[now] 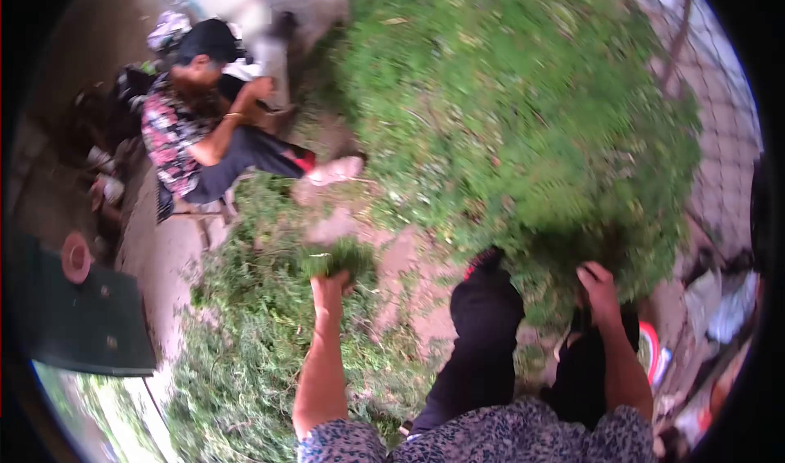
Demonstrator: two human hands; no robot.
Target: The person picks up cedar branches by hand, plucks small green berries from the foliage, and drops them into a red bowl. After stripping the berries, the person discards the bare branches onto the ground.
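Nearby, a seated person (192,128) flanks the big green heap (523,95).

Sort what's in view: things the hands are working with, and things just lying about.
THINGS
left hand, closed on a green bunch
right hand, at the edge of the large leafy pile; its grip is unclear
loose greenery left of the legs

REST
red-rimmed container
pale bluish bag
pink round object

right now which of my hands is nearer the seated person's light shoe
Left. Your left hand holds greens on the near side of the shoe; your right hand is farther off, by the near edge of the big green pile.
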